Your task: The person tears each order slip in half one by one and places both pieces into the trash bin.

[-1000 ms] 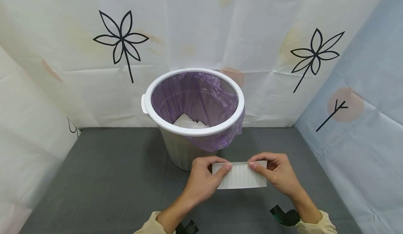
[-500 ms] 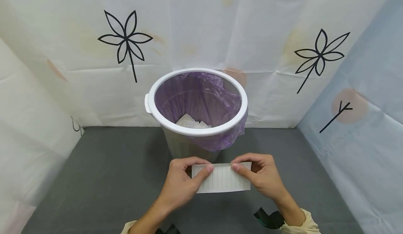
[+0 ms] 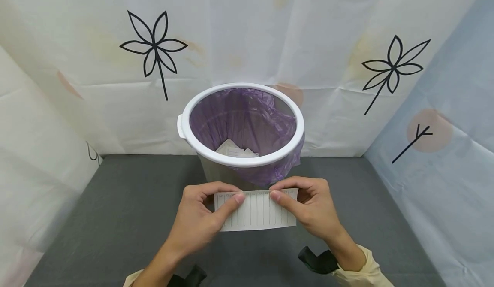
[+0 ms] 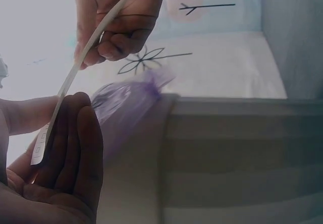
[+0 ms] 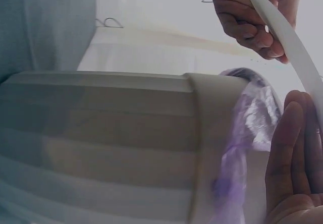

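A small white sheet of paper (image 3: 257, 214) with ruled lines and a row of little printed marks hangs in front of the bin. My left hand (image 3: 202, 214) pinches its upper left part between thumb and fingers. The right hand (image 3: 308, 203) pinches the same top edge farther right, leaving a short gap between the two thumbs. Seen edge-on in the left wrist view, the paper (image 4: 75, 67) bows slightly. Just behind the hands stands a white-rimmed bin (image 3: 242, 162) lined with a purple plastic bag (image 3: 247, 117). White paper pieces (image 3: 231, 150) lie inside it.
Grey cloth covers the table (image 3: 135, 218), with a patterned white curtain (image 3: 247, 29) behind and a light blue one (image 3: 444, 201) at the right. The bag's loose edge (image 3: 285, 162) hangs over the bin's right side. Black straps (image 3: 318, 261) sit at both wrists.
Both hands, with the paper between them, have shifted left and slightly up in the head view. The grip stays on the top edge, and the bin stays in place.
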Tool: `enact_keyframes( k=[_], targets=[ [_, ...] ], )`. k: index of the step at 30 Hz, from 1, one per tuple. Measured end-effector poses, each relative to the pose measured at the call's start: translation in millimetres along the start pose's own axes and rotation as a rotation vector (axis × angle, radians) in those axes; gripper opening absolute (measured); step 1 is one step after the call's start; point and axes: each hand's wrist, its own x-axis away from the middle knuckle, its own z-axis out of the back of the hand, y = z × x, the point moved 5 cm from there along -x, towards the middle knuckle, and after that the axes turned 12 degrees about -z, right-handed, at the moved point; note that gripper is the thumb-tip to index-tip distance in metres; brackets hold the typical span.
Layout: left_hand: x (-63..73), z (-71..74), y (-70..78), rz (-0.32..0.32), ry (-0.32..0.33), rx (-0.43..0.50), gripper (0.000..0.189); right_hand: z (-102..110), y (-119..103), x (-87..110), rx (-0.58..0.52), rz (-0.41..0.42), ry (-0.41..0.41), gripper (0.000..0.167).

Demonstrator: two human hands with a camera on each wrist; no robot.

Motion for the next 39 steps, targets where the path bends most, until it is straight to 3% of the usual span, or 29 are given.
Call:
enact_keyframes(
  k=[13,17,21,28,34,39],
  targets=[
    [-23.8,17.5,10.6,0.012,-0.042,-0.006,0.006,-4.2,-18.8,-20.7,0.025,0.039,0.02,0.009],
    [-27.6,18.1,9.3,0.048,-0.059,0.017,0.006,-5.4,-20.1,-23.2,0.039,0.05,0.017,0.01],
    [-30.2,17.5,8.5,0.075,-0.072,-0.021,0.006,-7.1,-21.0,-25.0,0.057,0.062,0.015,0.011],
    [-33.5,15.1,11.8,0.008,-0.074,-0.06,0.008,-11.6,-23.0,-29.0,0.082,0.045,0.029,0.013],
    [-34.7,11.6,12.2,-0.062,-0.067,0.003,0.011,-18.4,-27.5,-32.7,0.148,0.06,0.053,0.013],
    [-36.2,10.2,12.3,-0.078,-0.051,-0.024,0.012,-21.3,-28.6,-34.2,0.166,0.072,0.063,0.016]
  ],
)
